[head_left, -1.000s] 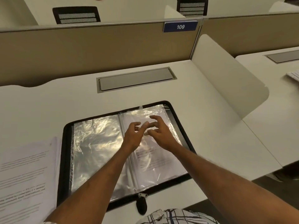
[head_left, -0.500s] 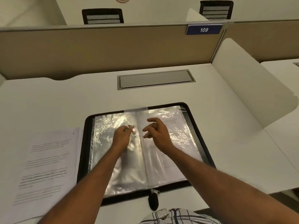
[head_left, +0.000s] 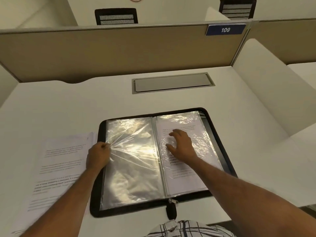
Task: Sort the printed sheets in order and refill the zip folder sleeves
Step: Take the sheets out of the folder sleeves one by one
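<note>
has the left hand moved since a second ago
Yes. The left hand has gone from the middle of the zip folder, beside the right hand, out to the folder's left edge, pinching the empty sleeve.

The white laminate table [head_left: 71,106] carries an open black zip folder [head_left: 220,134] of clear plastic sleeves, with a stack of printed white sheets [head_left: 63,161] just beside it.

**Open zip folder on desk, both hands on its sleeves**

A black zip folder [head_left: 220,127] lies open on the white desk [head_left: 85,103]. The left hand [head_left: 98,155] pinches the left clear sleeve [head_left: 135,161] at its outer edge, wrinkling the plastic. The right hand [head_left: 182,145] rests flat, fingers spread, on the right sleeve [head_left: 201,139], which holds a printed sheet. A stack of printed sheets [head_left: 63,161] lies just left of the folder.
</note>
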Demonstrator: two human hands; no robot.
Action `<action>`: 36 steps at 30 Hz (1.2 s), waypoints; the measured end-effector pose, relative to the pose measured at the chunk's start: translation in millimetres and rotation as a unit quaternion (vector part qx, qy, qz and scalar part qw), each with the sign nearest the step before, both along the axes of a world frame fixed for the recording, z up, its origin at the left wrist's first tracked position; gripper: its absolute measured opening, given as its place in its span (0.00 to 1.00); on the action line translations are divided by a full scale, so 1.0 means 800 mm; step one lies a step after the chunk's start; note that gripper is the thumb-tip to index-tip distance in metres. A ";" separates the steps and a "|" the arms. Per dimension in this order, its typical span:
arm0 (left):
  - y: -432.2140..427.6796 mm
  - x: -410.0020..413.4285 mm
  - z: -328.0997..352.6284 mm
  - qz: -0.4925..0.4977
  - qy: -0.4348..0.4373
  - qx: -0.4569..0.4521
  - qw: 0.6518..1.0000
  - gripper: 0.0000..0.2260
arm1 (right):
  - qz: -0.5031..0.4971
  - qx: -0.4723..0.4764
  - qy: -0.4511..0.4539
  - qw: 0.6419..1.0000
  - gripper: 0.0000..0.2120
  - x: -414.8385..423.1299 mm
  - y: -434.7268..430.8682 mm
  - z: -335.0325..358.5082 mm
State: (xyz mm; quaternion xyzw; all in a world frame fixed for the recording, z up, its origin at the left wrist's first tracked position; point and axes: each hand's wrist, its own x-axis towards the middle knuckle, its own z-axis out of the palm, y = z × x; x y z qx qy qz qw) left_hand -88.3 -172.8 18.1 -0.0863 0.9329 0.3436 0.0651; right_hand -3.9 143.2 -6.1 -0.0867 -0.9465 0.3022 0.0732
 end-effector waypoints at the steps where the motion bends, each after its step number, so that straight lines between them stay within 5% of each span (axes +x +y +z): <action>1: 0.000 0.001 -0.001 -0.002 0.008 -0.009 1.000 0.09 | -0.002 0.018 -0.006 1.000 0.25 0.000 0.002 -0.002; 10: 0.018 0.006 0.000 -0.029 0.105 -0.116 0.987 0.17 | 0.004 0.066 -0.059 0.996 0.39 0.014 0.025 -0.013; 15: 0.060 -0.004 -0.004 -0.145 0.184 -0.150 0.960 0.17 | -0.013 0.073 -0.068 0.995 0.42 0.015 0.042 -0.007; 21: 0.155 -0.015 -0.007 -0.287 0.158 -0.151 0.933 0.20 | -0.055 0.117 -0.063 0.990 0.35 -0.005 0.084 0.004; 26: 0.218 -0.017 -0.006 -0.397 0.119 -0.169 0.894 0.24 | -0.108 0.141 -0.099 0.979 0.45 -0.020 0.123 0.010; 36: 0.264 -0.034 -0.017 -0.417 0.105 -0.155 0.889 0.29 | -0.045 0.031 -0.024 0.998 0.18 -0.024 0.143 -0.009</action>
